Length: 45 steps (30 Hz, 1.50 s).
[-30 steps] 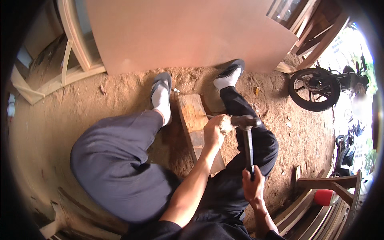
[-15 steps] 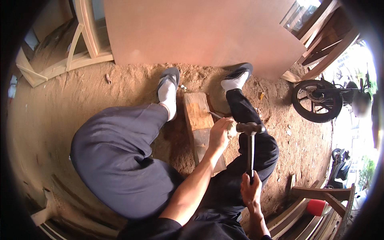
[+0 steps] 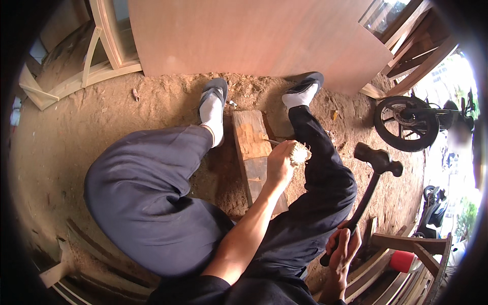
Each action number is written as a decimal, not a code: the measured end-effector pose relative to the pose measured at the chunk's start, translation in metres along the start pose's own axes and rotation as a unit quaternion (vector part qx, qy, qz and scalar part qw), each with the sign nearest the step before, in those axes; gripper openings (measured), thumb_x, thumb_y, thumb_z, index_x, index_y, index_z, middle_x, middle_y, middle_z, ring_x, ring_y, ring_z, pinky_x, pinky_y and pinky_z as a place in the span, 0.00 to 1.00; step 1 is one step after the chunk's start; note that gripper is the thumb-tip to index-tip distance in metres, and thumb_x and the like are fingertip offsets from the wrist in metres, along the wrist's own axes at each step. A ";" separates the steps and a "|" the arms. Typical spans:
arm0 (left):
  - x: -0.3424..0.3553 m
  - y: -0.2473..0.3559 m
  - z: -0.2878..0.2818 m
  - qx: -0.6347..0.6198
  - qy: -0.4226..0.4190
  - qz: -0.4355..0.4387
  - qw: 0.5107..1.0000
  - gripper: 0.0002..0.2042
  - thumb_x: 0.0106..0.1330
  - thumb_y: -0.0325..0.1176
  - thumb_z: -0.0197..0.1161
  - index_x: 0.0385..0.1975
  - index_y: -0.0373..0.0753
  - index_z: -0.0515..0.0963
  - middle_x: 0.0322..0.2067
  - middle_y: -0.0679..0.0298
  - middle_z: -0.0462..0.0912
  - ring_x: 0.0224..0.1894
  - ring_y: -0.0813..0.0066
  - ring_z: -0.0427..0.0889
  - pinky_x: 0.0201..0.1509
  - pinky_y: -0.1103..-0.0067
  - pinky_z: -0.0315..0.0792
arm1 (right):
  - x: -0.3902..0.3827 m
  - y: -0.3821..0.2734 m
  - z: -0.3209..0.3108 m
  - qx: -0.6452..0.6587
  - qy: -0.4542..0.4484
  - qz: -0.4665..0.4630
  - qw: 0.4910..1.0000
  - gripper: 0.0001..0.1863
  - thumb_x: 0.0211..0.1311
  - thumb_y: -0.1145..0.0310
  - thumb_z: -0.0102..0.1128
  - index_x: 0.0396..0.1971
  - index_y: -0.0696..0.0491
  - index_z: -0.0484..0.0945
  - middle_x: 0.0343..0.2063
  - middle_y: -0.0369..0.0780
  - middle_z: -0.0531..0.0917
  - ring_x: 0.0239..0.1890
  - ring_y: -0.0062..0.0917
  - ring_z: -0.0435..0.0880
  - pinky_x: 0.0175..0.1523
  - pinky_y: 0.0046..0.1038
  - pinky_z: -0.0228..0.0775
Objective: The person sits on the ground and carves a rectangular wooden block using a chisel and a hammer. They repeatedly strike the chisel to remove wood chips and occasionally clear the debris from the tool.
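My left hand [image 3: 279, 165] is wrapped around a chisel, its pale, splintered wooden handle end [image 3: 300, 153] sticking out to the right. The thin metal blade [image 3: 273, 142] reaches left to the right side of a wooden block [image 3: 252, 144], by a light, chipped patch on its upper face. Gripped low on its dark handle, a ball-peen hammer [image 3: 378, 159] is in my right hand [image 3: 344, 246]. The hammer head is in the air, right of the chisel and apart from it. The block lies on the ground between my legs.
A large brown wooden panel [image 3: 244, 38] stands beyond my feet. Wooden frames [image 3: 109, 66] are at the far left. On the right are a motorcycle wheel [image 3: 406, 123], stacked timber [image 3: 376, 284] and a red container [image 3: 402, 261]. The ground is bare dirt [image 3: 152, 109].
The hammer has swung away from the chisel's handle end to the right, and my right hand has moved right with it. My left hand stays on the chisel by the block.
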<state>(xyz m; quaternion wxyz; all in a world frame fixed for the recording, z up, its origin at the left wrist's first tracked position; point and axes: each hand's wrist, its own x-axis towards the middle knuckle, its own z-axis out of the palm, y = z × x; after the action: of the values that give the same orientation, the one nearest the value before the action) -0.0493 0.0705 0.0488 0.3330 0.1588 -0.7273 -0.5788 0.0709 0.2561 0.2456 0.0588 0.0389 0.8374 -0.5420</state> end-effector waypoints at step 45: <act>0.013 -0.033 0.017 -0.155 -0.033 -0.097 0.983 0.16 0.55 0.21 0.69 0.46 0.35 0.82 0.44 0.54 0.86 0.48 0.54 0.85 0.55 0.68 0.79 | 0.004 0.051 0.045 0.117 0.055 0.111 0.985 0.10 0.76 0.62 0.50 0.38 0.52 0.72 0.17 0.30 0.71 0.15 0.12 0.66 0.19 0.18 0.58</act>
<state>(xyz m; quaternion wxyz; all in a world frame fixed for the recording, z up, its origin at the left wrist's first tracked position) -0.0752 0.0659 0.0197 0.2716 0.1556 -0.6207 -0.7188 0.0758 0.2356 0.1807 0.0671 0.1678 0.7610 -0.6231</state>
